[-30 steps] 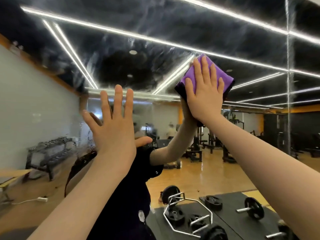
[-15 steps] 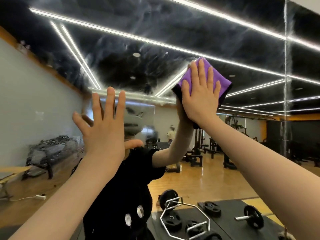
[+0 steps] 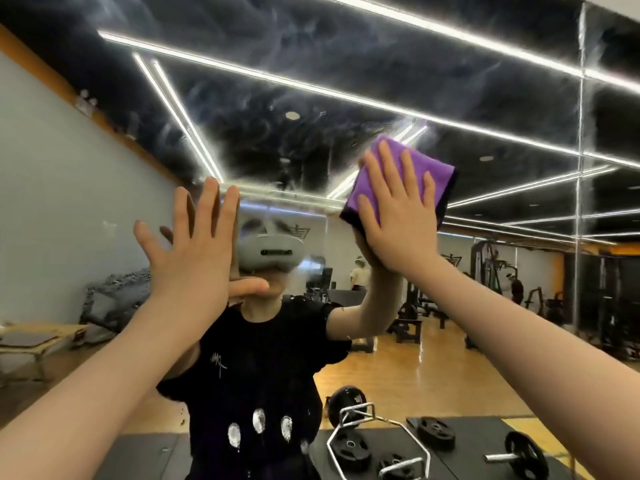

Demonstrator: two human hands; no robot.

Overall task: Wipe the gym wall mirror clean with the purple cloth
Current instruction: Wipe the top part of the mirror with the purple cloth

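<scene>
A gym is showing here, reflected in a wall mirror [image 3: 346, 81] that is filling nearly the whole frame. Weight plates [image 3: 435, 433] and a bent bar [image 3: 377, 441] are lying on a dark mat [image 3: 485, 441] at the lower right. Exercise machines [image 3: 491, 268] and benches [image 3: 410, 323] are standing on a wooden floor [image 3: 398, 375] at the right, a dumbbell rack [image 3: 114, 299] is sitting at the left, and strip lights [image 3: 311, 88] are crossing a black ceiling along the top.
</scene>
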